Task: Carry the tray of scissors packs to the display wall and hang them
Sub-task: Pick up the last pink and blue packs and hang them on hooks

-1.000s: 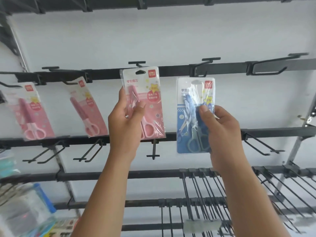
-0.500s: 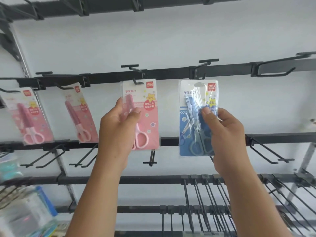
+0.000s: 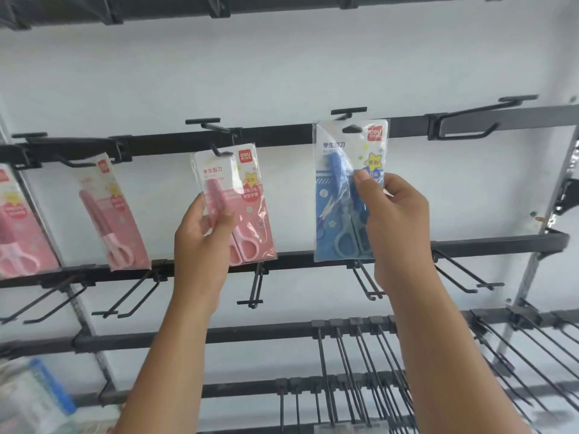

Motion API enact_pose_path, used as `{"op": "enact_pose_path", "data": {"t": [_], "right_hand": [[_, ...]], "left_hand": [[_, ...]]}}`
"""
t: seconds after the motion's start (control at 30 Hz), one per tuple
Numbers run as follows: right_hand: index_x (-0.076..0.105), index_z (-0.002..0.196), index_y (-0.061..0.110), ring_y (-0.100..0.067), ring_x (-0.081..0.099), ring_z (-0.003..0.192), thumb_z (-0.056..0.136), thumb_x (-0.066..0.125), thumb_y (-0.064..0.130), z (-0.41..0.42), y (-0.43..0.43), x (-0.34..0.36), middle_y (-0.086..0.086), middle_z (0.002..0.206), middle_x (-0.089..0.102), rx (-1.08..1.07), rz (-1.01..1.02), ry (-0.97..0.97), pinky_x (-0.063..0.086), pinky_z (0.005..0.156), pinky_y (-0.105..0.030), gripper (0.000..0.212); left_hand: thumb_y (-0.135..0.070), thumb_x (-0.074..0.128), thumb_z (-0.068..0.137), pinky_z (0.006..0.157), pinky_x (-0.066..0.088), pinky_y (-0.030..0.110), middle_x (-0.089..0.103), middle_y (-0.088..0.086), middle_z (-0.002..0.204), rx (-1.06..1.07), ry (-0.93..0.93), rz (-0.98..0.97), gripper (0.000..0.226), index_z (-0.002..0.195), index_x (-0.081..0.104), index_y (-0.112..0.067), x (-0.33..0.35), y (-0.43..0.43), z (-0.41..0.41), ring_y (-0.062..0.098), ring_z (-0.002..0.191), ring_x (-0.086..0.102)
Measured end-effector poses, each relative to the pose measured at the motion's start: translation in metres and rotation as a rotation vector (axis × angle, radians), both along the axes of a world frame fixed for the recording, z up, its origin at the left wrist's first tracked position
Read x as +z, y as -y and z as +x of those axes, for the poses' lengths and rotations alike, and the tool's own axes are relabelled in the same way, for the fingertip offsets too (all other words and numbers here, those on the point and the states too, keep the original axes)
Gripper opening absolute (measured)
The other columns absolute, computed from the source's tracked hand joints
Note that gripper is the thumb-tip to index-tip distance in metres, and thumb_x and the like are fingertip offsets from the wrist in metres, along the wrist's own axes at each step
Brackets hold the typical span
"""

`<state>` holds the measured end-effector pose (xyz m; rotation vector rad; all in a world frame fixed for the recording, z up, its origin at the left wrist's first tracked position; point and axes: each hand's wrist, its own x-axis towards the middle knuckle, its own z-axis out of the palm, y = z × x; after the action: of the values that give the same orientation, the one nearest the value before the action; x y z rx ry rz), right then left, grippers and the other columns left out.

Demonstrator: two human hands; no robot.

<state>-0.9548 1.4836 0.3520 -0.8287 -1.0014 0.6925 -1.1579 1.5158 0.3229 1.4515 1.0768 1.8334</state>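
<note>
My left hand [image 3: 200, 242] grips a pink scissors pack [image 3: 247, 208] whose hang hole sits on a black hook [image 3: 219, 151] of the upper rail [image 3: 282, 137]. My right hand [image 3: 398, 227] holds a blue scissors pack [image 3: 338, 189] raised against the same rail, its hang hole level with the hook [image 3: 347, 112] there; I cannot tell whether the hook is through the hole. Two more pink packs hang to the left, one [image 3: 109, 211] beside my left hand and one [image 3: 15, 233] at the frame's edge. No tray is in view.
An empty long hook [image 3: 470, 120] sticks out right of the blue pack. Below, a second rail [image 3: 470, 245] carries bare hooks, and lower rails hold many long empty prongs [image 3: 360, 371]. Blurred packaged goods [image 3: 34, 399] sit at the bottom left. A white wall [image 3: 282, 67] lies behind.
The blue pack has risen in my right hand until its top reaches the upper rail. The pink pack has settled onto its hook under my left hand.
</note>
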Motion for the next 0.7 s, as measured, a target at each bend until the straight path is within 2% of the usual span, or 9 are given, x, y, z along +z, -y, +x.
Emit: {"op": "enact_pose_path", "data": {"t": [0.07, 0.17, 0.27, 0.37, 0.5, 0.57, 0.6, 0.67, 0.7], "right_hand": [[0.071, 0.087, 0.014, -0.017, 0.070, 0.059, 0.099, 0.063, 0.026, 0.0013, -0.0028, -0.0005, 0.004, 0.063, 0.072, 0.007, -0.019, 0.008, 0.061, 0.061, -0.040, 0.018], [0.070, 0.087, 0.012, -0.018, 0.071, 0.057, 0.098, 0.063, 0.025, 0.0026, -0.0021, -0.0038, 0.003, 0.062, 0.072, 0.045, -0.056, 0.009, 0.061, 0.054, -0.036, 0.018], [0.069, 0.086, 0.013, -0.016, 0.069, 0.053, 0.099, 0.062, 0.026, 0.0020, -0.0032, -0.0056, 0.006, 0.058, 0.069, 0.056, -0.074, 0.022, 0.055, 0.047, -0.029, 0.019], [0.068, 0.083, 0.012, -0.014, 0.068, 0.050, 0.098, 0.063, 0.028, 0.0029, -0.0054, -0.0019, 0.009, 0.053, 0.066, 0.031, -0.080, 0.056, 0.054, 0.047, -0.027, 0.022], [0.066, 0.079, 0.011, -0.009, 0.065, 0.046, 0.097, 0.064, 0.030, 0.0070, -0.0069, 0.0010, 0.012, 0.049, 0.063, -0.024, -0.099, 0.140, 0.052, 0.045, -0.025, 0.026], [0.068, 0.083, 0.010, -0.013, 0.070, 0.055, 0.097, 0.061, 0.034, 0.0080, -0.0082, -0.0015, 0.009, 0.057, 0.068, -0.096, -0.139, 0.277, 0.056, 0.049, -0.030, 0.028], [0.069, 0.087, 0.011, -0.021, 0.074, 0.064, 0.096, 0.060, 0.036, 0.0081, -0.0081, -0.0019, 0.002, 0.066, 0.073, -0.127, -0.153, 0.328, 0.059, 0.055, -0.039, 0.028], [0.069, 0.094, 0.007, -0.034, 0.074, 0.075, 0.097, 0.058, 0.035, 0.0087, -0.0089, -0.0015, -0.016, 0.083, 0.075, -0.127, -0.164, 0.344, 0.060, 0.061, -0.050, 0.031], [0.068, 0.097, 0.003, -0.033, 0.075, 0.072, 0.097, 0.058, 0.034, 0.0091, -0.0106, -0.0014, -0.019, 0.084, 0.075, -0.101, -0.158, 0.325, 0.060, 0.060, -0.050, 0.032]], "left_hand": [[-0.023, 0.059, 0.100, 0.067, 0.057, 0.021, 0.079, -0.007, 0.106, 0.008, 0.009, -0.005, 0.022, 0.119, 0.068, -0.029, -0.0011, -0.0023, -0.0018, 0.010, 0.092, 0.077], [-0.021, 0.057, 0.101, 0.075, 0.057, 0.027, 0.079, -0.006, 0.104, 0.028, 0.003, -0.010, 0.022, 0.115, 0.068, -0.032, -0.0020, -0.0053, -0.0052, 0.010, 0.091, 0.076], [-0.021, 0.055, 0.102, 0.079, 0.056, 0.029, 0.079, -0.005, 0.106, 0.036, -0.005, -0.018, 0.024, 0.121, 0.067, -0.028, -0.0033, -0.0082, -0.0080, 0.014, 0.095, 0.076], [-0.023, 0.055, 0.102, 0.083, 0.057, 0.032, 0.078, -0.005, 0.109, 0.039, -0.015, -0.023, 0.025, 0.123, 0.067, -0.028, -0.0040, -0.0093, -0.0092, 0.014, 0.098, 0.076], [-0.022, 0.054, 0.102, 0.079, 0.055, 0.029, 0.079, -0.007, 0.105, 0.038, -0.025, -0.023, 0.022, 0.115, 0.068, -0.031, -0.0025, -0.0086, -0.0092, 0.012, 0.095, 0.076], [-0.023, 0.054, 0.102, 0.074, 0.055, 0.025, 0.079, -0.007, 0.104, 0.045, -0.025, -0.027, 0.021, 0.113, 0.068, -0.033, -0.0023, -0.0087, -0.0090, 0.010, 0.092, 0.076], [-0.023, 0.054, 0.102, 0.071, 0.055, 0.023, 0.079, -0.008, 0.102, 0.050, -0.024, -0.029, 0.020, 0.113, 0.068, -0.034, -0.0022, -0.0085, -0.0088, 0.008, 0.090, 0.076], [-0.023, 0.055, 0.102, 0.065, 0.055, 0.018, 0.079, -0.008, 0.100, 0.061, -0.015, -0.034, 0.020, 0.115, 0.068, -0.031, -0.0023, -0.0092, -0.0087, 0.006, 0.085, 0.076], [-0.023, 0.055, 0.102, 0.064, 0.054, 0.016, 0.079, -0.008, 0.099, 0.068, -0.014, -0.037, 0.021, 0.116, 0.068, -0.029, -0.0022, -0.0097, -0.0085, 0.005, 0.084, 0.076]]}}
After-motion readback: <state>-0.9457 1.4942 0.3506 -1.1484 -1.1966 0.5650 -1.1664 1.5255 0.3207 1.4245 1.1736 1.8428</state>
